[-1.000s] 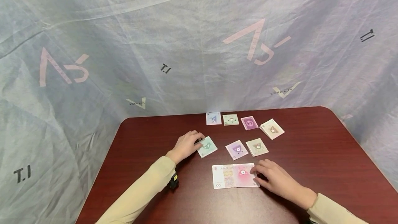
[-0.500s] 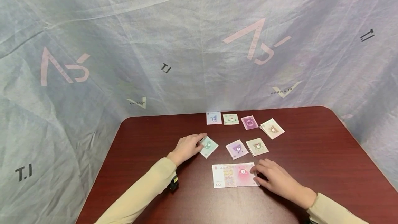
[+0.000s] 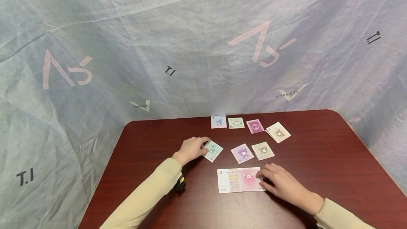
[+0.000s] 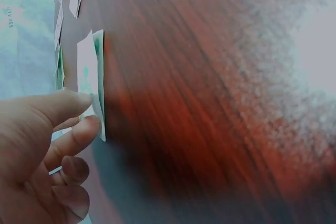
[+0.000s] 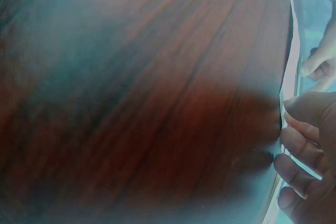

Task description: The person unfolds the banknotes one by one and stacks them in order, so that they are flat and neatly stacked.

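In the head view my left hand (image 3: 192, 148) pinches the left corner of a folded green banknote (image 3: 213, 151) lying on the table. The left wrist view shows the thumb and index finger at the folded green banknote (image 4: 89, 69), whose layers stand slightly apart. My right hand (image 3: 279, 181) rests at the right end of an unfolded pink 100 banknote (image 3: 235, 180), fingers loosely bent and fingertips touching it. From the right wrist, this pink banknote (image 5: 292, 61) appears as a thin pale edge beside the thumb. Right of the green note lie a folded purple banknote (image 3: 242, 153) and a folded olive banknote (image 3: 263, 151).
Along the back lie folded banknotes: blue (image 3: 218, 122), green (image 3: 236, 123), magenta (image 3: 255, 126) and brown (image 3: 278, 132). They sit on a dark red wooden table (image 3: 152, 133) with rounded back corners. A grey printed cloth (image 3: 190, 45) hangs behind it.
The folded green banknote has shifted slightly right and turned a little under my left fingers. My right hand and the pink banknote have stayed in place.
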`<state>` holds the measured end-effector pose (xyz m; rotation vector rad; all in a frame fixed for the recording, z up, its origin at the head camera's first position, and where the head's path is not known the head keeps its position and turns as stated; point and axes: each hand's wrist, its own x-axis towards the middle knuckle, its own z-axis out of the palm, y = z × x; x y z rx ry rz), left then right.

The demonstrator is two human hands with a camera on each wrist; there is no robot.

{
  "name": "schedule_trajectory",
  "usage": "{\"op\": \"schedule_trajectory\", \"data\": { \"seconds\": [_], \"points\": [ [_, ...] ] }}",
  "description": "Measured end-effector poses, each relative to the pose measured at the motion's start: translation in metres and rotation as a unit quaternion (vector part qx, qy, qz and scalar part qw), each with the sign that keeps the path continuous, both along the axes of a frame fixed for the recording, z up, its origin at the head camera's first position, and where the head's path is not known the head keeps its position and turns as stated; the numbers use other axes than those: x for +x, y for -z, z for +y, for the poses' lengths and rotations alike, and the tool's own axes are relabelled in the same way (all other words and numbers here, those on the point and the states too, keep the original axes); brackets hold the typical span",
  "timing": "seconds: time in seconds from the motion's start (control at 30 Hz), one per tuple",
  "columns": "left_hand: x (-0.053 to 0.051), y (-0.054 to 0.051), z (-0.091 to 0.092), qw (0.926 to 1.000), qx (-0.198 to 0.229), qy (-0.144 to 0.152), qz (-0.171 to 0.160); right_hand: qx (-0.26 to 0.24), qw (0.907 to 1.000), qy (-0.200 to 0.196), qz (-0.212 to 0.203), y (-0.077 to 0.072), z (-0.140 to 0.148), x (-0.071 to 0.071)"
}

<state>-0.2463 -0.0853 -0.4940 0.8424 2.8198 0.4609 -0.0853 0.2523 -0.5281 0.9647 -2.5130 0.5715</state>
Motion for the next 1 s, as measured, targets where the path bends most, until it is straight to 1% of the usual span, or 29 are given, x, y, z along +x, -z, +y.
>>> {"op": "schedule_trajectory", "data": {
  "seconds": [0.13,0.27,0.33,0.47,0.57,0.73,1.0],
  "points": [
    [-0.0006,0.0031,-0.0024,0.9998,0.01,-0.011,0.013,0.0,1.0,0.002,0.0,-0.0009,-0.0009,0.0003],
    [-0.0016,0.0079,-0.0036,0.9997,0.014,-0.003,0.02,0.002,1.0,0.004,0.001,-0.0004,-0.001,0.0005],
    [-0.0026,0.0096,-0.0031,0.9998,0.012,0.005,0.016,0.004,1.0,0.007,0.001,-0.0003,-0.001,0.0008],
    [-0.0039,0.0088,-0.0011,0.9998,0.011,0.016,0.002,0.006,0.9999,0.011,0.0,0.0002,-0.0013,0.0014],
    [-0.0046,0.0058,0.0004,0.9999,0.01,0.011,-0.007,0.007,0.9999,0.013,-0.001,0.0005,-0.0013,0.0015],
    [-0.0062,0.0034,0.0002,0.9998,0.007,-0.01,-0.016,0.006,0.9999,0.01,0.002,-0.0002,-0.0015,0.0009],
    [-0.0064,0.0054,-0.0047,0.9991,0.02,-0.038,-0.007,0.007,0.9999,0.015,0.003,-0.0007,-0.0017,0.0013]
  ]
}}
